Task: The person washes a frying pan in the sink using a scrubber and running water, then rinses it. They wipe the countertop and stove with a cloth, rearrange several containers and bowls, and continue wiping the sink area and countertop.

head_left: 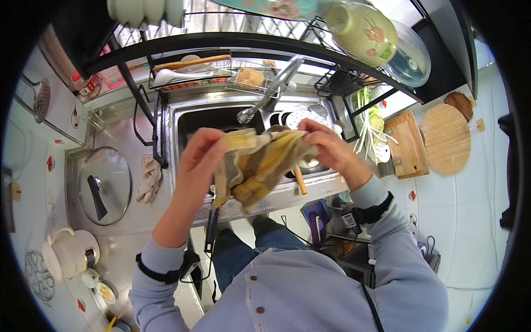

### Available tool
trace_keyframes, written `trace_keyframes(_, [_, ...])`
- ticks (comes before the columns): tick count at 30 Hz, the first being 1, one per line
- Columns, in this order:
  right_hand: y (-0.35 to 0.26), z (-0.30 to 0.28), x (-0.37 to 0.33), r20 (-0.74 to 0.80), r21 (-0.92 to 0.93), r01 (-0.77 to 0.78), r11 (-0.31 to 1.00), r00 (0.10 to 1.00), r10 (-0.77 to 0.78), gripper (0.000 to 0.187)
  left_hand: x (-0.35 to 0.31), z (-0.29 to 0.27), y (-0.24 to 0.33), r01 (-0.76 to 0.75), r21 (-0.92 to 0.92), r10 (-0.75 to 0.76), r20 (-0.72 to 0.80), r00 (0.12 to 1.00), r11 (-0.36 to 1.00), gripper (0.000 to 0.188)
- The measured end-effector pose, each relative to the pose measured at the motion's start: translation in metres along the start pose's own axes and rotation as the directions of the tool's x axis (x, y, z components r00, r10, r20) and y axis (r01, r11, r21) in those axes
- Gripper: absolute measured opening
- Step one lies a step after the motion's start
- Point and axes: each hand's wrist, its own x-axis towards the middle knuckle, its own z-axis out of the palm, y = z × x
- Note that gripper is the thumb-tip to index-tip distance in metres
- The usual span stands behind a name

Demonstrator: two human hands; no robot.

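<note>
Both hands are raised over the sink (pixel 221 119), forearms coming up from below. The left hand (pixel 200 157) and the right hand (pixel 326 146) each close their fingers on one end of a yellow-brown cloth (pixel 260 166) (crumpled, hanging between them), under the tap (pixel 271 91).

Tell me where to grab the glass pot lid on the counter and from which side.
Grip the glass lid by its dark handle, coming straight down from above. The lid lies flat, dome up, on the steel counter, so the raised handle is probably the only part that fingers can close round.
</note>
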Motion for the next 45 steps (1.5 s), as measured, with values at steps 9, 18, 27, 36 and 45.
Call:
trace_keyframes(9, [-0.061, -0.158, -0.068, -0.342, -0.256, 0.098, 0.962, 0.921, -0.185, 0.014, 0.077, 0.150, -0.057, -0.254, 0.618, 0.307, 0.022, 0.951, 0.744, 0.012])
trace_keyframes(18, [-0.095, -0.232, -0.012, -0.322, -0.397, 0.272, 0.877, 0.853, -0.410, 0.018, 0.166, 0.242, -0.081, 0.095, 0.133, -0.073, -0.165, 0.984, 0.987, 0.019])
trace_keyframes(27, [-0.095, -0.268, 0.097, -0.281, -0.406, 0.566, 0.718, 0.670, -0.687, 0.021, 0.282, 0.256, -0.116, 0.069, -0.045, -0.081, -0.367, 0.927, 0.997, 0.021])
trace_keyframes(36, [-0.073, -0.311, 0.220, -0.333, -0.872, 0.259, 0.416, 0.310, -0.891, 0.017, 0.366, 0.250, -0.129, -0.073, -0.145, 0.000, -0.449, 0.894, 0.987, 0.016])
trace_keyframes(45, [-0.091, -0.311, 0.229, -0.080, -0.991, -0.133, 0.002, 0.581, -0.810, 0.017, 0.377, 0.217, -0.148, -0.034, -0.232, -0.064, -0.400, 0.914, 0.972, 0.014])
